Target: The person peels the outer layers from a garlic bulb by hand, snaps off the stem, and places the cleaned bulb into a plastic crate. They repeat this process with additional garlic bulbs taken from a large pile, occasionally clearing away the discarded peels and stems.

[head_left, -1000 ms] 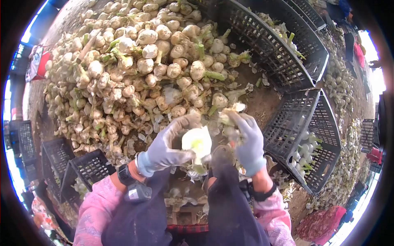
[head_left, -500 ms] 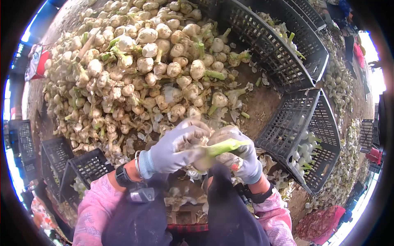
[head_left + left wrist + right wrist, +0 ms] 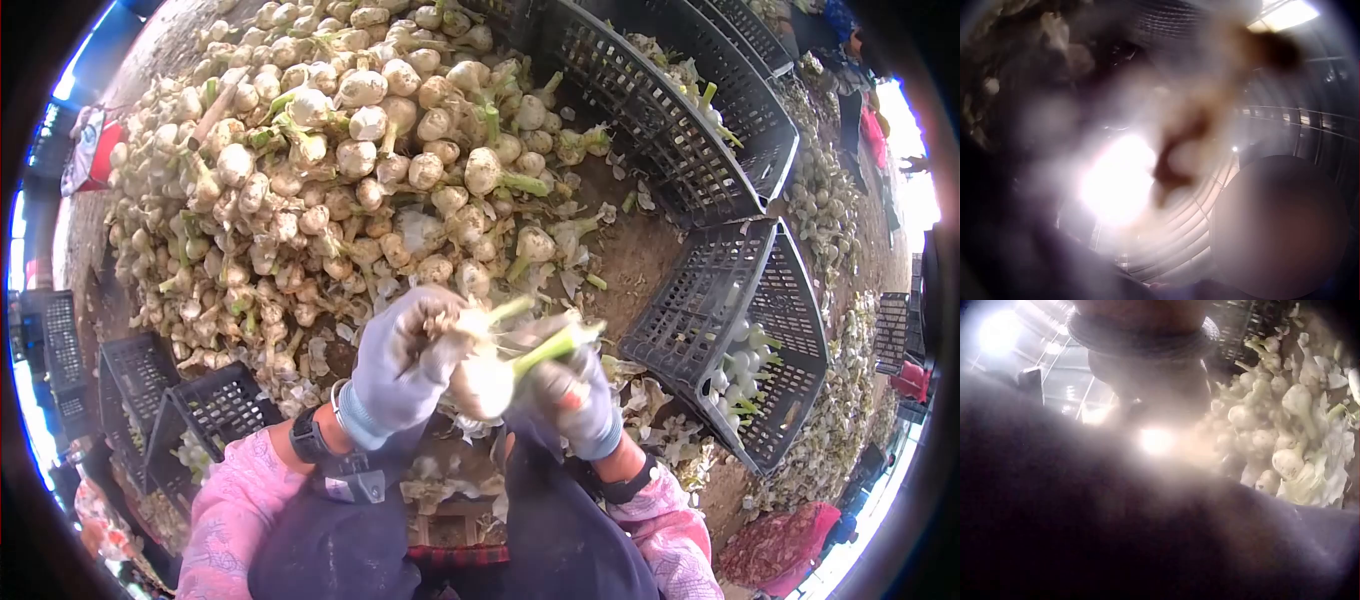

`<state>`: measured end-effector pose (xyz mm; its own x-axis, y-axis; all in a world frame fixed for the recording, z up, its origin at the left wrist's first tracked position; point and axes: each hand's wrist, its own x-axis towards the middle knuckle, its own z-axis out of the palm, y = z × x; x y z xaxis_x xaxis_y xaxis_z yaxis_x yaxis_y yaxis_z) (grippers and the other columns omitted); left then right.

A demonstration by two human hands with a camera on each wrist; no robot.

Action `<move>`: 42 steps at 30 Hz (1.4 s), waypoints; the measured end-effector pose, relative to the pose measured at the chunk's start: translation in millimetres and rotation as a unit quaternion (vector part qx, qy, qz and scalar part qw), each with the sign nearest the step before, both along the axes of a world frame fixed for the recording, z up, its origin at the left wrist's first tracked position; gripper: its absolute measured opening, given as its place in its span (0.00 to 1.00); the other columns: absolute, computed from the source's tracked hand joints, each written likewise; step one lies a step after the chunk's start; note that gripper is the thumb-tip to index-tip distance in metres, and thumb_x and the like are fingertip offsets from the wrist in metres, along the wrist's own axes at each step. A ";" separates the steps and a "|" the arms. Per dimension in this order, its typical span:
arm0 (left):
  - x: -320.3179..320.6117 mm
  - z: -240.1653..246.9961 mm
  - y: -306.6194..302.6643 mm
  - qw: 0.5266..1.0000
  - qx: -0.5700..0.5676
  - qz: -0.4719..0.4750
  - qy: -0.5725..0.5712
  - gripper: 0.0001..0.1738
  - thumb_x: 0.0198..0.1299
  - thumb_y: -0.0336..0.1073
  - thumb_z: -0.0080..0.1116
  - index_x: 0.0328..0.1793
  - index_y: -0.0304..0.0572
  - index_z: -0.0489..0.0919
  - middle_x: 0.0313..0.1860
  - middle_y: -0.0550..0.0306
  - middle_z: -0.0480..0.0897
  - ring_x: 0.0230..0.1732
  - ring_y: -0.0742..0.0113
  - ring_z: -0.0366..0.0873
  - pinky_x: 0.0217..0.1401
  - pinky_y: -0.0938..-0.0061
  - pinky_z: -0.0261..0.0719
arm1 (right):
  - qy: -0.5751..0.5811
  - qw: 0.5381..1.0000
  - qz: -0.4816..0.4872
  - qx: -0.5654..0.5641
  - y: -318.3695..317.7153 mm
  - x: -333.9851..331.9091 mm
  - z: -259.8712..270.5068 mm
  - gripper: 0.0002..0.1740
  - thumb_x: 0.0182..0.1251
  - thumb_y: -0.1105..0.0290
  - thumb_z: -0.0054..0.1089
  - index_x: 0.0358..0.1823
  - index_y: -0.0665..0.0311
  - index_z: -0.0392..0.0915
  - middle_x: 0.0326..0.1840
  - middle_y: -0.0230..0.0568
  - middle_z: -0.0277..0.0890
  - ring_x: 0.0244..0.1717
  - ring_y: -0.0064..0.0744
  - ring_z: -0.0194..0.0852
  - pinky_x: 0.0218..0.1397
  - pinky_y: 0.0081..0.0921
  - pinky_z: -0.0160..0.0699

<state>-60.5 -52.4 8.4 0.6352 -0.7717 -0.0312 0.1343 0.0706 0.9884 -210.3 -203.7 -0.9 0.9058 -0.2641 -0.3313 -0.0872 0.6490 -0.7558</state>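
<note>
In the head view a white garlic bulb [image 3: 483, 388] with a green stalk [image 3: 548, 350] is held over the lap, blurred by motion. My gloved right hand [image 3: 575, 398] grips it by the stalk. Curled fingers of my gloved left hand [image 3: 405, 350] pinch a tan strip of garlic peel [image 3: 463, 325] at the bulb's upper left. A large heap of untrimmed garlic [image 3: 330, 170] lies in front of both hands. Glare and blur hide the work in the left wrist view; the right wrist view shows garlic bulbs [image 3: 1288, 462] beyond a dark, blurred foreground.
A black crate [image 3: 700, 300] with cleaned garlic [image 3: 748, 365] stands tilted at the right, and a longer crate [image 3: 650, 110] is behind it. More black crates [image 3: 215, 405] are at the left. Loose peels [image 3: 440, 485] litter the ground between the legs.
The bulb has turned and now shows its white side, with its stalk in the right hand. The left hand has shifted left and up off the bulb with peel.
</note>
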 end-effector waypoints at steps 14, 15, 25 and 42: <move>19.6 22.5 -13.0 0.930 0.060 -0.074 -0.354 0.29 0.41 0.33 0.78 0.53 0.46 0.80 0.56 0.51 0.79 0.59 0.46 0.76 0.60 0.56 0.76 | -0.092 0.928 -0.007 -0.360 -25.5 5.3 -3.4 0.15 0.66 0.70 0.65 0.51 0.66 0.79 0.48 0.42 0.82 0.48 0.37 0.80 0.55 0.31 0.77; 18.4 18.5 -13.3 0.925 0.061 -0.087 -0.365 0.29 0.40 0.33 0.78 0.52 0.45 0.80 0.55 0.51 0.79 0.58 0.45 0.76 0.59 0.56 0.76 | -0.125 0.904 0.004 -0.408 -24.4 10.3 0.7 0.16 0.66 0.67 0.68 0.51 0.65 0.79 0.47 0.42 0.82 0.47 0.39 0.81 0.54 0.31 0.78; 13.1 9.1 -10.2 0.918 0.027 -0.075 -0.388 0.17 0.41 0.30 0.76 0.36 0.45 0.79 0.37 0.56 0.82 0.42 0.50 0.81 0.48 0.58 0.80 | -0.045 0.975 0.064 -0.208 -10.4 11.6 3.8 0.21 0.67 0.63 0.66 0.56 0.68 0.80 0.52 0.46 0.81 0.52 0.40 0.80 0.57 0.33 0.75; 10.2 5.5 22.6 0.987 -0.026 -0.153 0.040 0.07 0.66 0.33 0.64 0.36 0.42 0.78 0.36 0.59 0.82 0.28 0.72 0.78 0.34 0.76 0.75 | 0.009 0.989 -0.133 -0.060 -29.8 -0.2 1.3 0.24 0.66 0.57 0.68 0.55 0.64 0.72 0.49 0.39 0.79 0.44 0.27 0.80 0.46 0.26 0.81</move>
